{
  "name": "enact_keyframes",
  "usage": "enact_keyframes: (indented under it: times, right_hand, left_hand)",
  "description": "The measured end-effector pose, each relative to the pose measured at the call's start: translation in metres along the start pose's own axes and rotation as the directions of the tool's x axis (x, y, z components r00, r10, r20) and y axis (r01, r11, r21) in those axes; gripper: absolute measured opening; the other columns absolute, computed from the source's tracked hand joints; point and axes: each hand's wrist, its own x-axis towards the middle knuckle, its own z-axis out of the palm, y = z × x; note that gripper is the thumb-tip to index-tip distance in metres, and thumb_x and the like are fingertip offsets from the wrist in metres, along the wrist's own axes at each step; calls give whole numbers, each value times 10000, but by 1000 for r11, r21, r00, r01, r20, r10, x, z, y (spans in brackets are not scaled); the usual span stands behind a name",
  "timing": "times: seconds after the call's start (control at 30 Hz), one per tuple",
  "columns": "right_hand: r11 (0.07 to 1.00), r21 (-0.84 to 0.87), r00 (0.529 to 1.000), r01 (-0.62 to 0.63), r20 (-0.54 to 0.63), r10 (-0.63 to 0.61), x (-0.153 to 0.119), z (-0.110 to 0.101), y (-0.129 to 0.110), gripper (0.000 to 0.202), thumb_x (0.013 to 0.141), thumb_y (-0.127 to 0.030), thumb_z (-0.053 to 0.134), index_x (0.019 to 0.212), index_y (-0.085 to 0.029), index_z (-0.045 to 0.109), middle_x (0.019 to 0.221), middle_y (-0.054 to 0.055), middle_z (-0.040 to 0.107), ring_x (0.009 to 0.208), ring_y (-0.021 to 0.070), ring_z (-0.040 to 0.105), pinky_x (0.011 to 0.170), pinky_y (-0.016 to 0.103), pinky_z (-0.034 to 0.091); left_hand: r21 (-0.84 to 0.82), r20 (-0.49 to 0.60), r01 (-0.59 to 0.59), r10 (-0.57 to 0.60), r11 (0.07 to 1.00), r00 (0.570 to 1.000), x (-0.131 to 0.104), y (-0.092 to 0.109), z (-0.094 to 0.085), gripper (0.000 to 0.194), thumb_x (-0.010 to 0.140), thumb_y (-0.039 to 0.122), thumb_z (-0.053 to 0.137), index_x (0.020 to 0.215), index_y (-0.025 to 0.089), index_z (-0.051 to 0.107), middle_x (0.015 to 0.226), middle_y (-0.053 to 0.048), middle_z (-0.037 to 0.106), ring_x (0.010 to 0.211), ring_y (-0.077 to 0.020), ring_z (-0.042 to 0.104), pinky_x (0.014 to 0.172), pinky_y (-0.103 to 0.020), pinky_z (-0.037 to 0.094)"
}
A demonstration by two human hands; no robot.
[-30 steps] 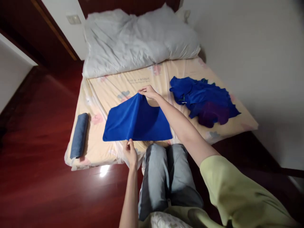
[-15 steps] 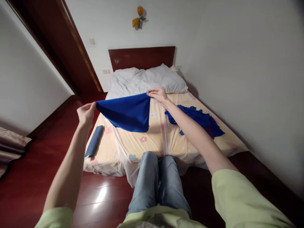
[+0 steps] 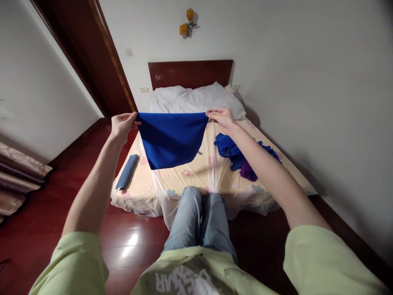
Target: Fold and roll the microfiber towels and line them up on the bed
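Observation:
A blue cloth [image 3: 173, 139] hangs stretched in the air above the bed, its top edge nearly level. My left hand [image 3: 123, 125] pinches its upper left corner, and my right hand [image 3: 223, 119] pinches the upper right corner. The lower edge of the cloth hangs free over the bedding. To the right, partly behind my right forearm, lies a crumpled pile of blue cloth [image 3: 227, 145] with a purple piece [image 3: 248, 171] at its near side. On the bed's left side rests a folded grey-blue bundle [image 3: 127, 172].
The bed has a yellow flowered cover [image 3: 184, 180], white pillows [image 3: 211, 98] and a dark red headboard [image 3: 190, 73]. My knees [image 3: 192, 196] are at its near edge. A striped curtain [image 3: 21, 180] hangs at the left, above the red floor [image 3: 73, 184].
Both hands have risen a little, and the cloth's slanted top edge is now level and taut. The cloth has spread from a drooping triangle into a wider shape. The view has shifted slightly.

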Motion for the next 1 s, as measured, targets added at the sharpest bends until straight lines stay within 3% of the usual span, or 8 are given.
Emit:
enact_keyframes:
  times: [0.27, 0.47, 0.6, 0.83, 0.93, 1.0]
  right_hand:
    - [990, 1, 990, -140, 8, 140, -59, -30, 0, 278, 693, -252, 963, 878, -160, 778, 795, 44, 768, 688, 118, 714, 652, 217, 593]
    - [951, -15, 950, -310, 26, 310, -84, -37, 12, 308, 648, -256, 989, 856, -162, 782, 792, 74, 777, 662, 164, 743, 547, 224, 584]
    - [915, -8, 915, -403, 26, 403, -74, -27, 28, 250, 681, -183, 963, 851, -161, 781, 751, 63, 764, 630, 150, 737, 523, 202, 573]
    - [884, -7, 884, -467, 19, 467, -20, 11, 79, 186, 756, -110, 906, 822, -137, 734, 686, 54, 745, 628, 138, 741, 631, 213, 618]
    - [919, -19, 919, -393, -34, 392, 10, 26, 94, 202, 761, -109, 896, 819, -141, 705, 656, 33, 726, 609, 128, 725, 642, 212, 611]
    - [963, -15, 962, -269, -53, 268, 28, 31, 98, 226, 758, -147, 901, 858, -155, 698, 683, 12, 723, 622, 122, 718, 649, 214, 604]
  left_hand:
    - [-39, 192, 66, -57, 997, 980, -43, -7, -14, 240, 896, 243, 802, 979, 27, 736, 786, -56, 727, 746, -119, 692, 934, -387, 602]
    - [12, 243, 259, -254, 966, 936, -58, -12, -31, 242, 780, 291, 900, 838, 101, 762, 757, -70, 700, 898, -266, 775, 886, -423, 663]
    - [17, 253, 302, -296, 953, 921, -42, -35, -29, 283, 714, 289, 940, 832, 106, 759, 777, -92, 714, 896, -308, 782, 859, -453, 682]
    - [0, 252, 375, -363, 927, 897, 11, -113, 1, 269, 670, 236, 949, 746, 92, 735, 718, -110, 697, 780, -272, 776, 879, -446, 673]
    - [-11, 218, 336, -326, 942, 920, 39, -127, 19, 242, 699, 210, 916, 717, 73, 717, 687, -113, 686, 732, -224, 753, 882, -409, 657]
    - [-43, 203, 235, -221, 971, 954, 57, -124, 28, 227, 738, 228, 879, 757, 61, 727, 693, -104, 688, 730, -201, 740, 864, -394, 646]
